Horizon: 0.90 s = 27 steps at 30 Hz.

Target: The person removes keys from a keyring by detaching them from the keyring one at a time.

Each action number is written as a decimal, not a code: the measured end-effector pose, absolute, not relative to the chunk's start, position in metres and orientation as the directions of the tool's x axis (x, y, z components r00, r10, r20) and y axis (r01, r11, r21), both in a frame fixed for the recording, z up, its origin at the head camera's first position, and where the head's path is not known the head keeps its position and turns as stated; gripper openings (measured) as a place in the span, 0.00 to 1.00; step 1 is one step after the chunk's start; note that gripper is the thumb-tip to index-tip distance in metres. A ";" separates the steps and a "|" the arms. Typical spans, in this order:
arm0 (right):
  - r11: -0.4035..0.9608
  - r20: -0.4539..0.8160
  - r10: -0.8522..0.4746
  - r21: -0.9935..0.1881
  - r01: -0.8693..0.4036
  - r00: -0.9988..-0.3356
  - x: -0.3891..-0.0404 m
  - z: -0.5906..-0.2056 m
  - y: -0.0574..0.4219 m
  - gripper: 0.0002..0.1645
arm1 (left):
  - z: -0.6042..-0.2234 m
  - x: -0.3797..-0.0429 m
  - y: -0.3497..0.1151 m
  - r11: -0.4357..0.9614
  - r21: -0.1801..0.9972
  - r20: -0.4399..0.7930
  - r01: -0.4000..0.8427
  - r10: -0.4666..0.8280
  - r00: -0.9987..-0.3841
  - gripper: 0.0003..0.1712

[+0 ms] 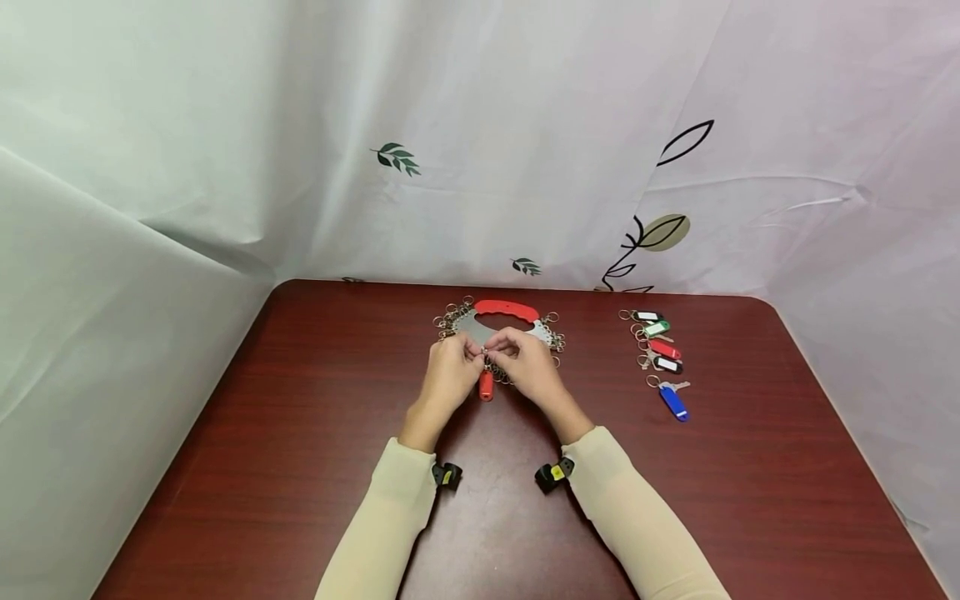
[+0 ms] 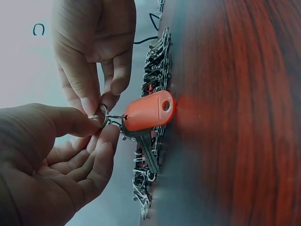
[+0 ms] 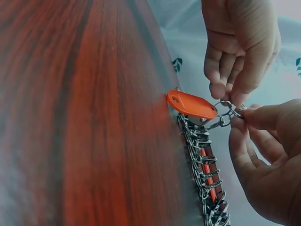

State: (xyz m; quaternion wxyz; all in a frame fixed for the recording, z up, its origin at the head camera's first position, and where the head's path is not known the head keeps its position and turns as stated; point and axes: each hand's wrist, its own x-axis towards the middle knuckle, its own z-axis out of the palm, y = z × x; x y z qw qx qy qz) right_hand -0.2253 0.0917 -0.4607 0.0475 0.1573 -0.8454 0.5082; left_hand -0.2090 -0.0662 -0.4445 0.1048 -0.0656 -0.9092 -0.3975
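Note:
Both hands meet over the near edge of a flat metal key holder with a red handle (image 1: 506, 309) and many small clips and rings along its rim. My left hand (image 1: 450, 375) pinches a metal split ring (image 2: 104, 115) between thumb and forefinger. Opposite it, my right hand (image 1: 528, 371) pinches the rings at the same spot, thumb against fingertips. From the ring hang an orange-red key tag (image 2: 149, 110) and a silver key (image 2: 148, 151). In the right wrist view, a small clip (image 3: 218, 123) meets the rings beside the tag. Fingertips partly hide the join.
On the right of the dark red wooden table (image 1: 300, 467) lie several tagged keys, among them a blue tag (image 1: 673, 403), a red tag (image 1: 664, 349) and a green tag (image 1: 656, 329). A pale leaf-printed curtain (image 1: 480, 200) stands behind the table.

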 end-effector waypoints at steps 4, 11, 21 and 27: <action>0.427 0.245 -0.204 -0.849 -0.311 -0.948 -0.225 -0.460 0.091 0.05 | -0.444 -0.209 -0.066 0.675 0.709 0.239 0.202 0.039 -0.970 0.06; 0.414 0.246 -0.199 -0.856 -0.309 -0.949 -0.225 -0.461 0.091 0.05 | -0.442 -0.207 -0.066 0.670 0.715 0.230 0.199 0.043 -0.972 0.06; 0.443 0.246 -0.194 -0.842 -0.309 -0.950 -0.225 -0.462 0.092 0.05 | -0.440 -0.206 -0.066 0.674 0.712 0.225 0.196 0.046 -0.973 0.05; 0.445 0.242 -0.203 -0.840 -0.310 -0.949 -0.225 -0.460 0.092 0.05 | -0.439 -0.205 -0.066 0.667 0.718 0.224 0.201 0.052 -0.973 0.06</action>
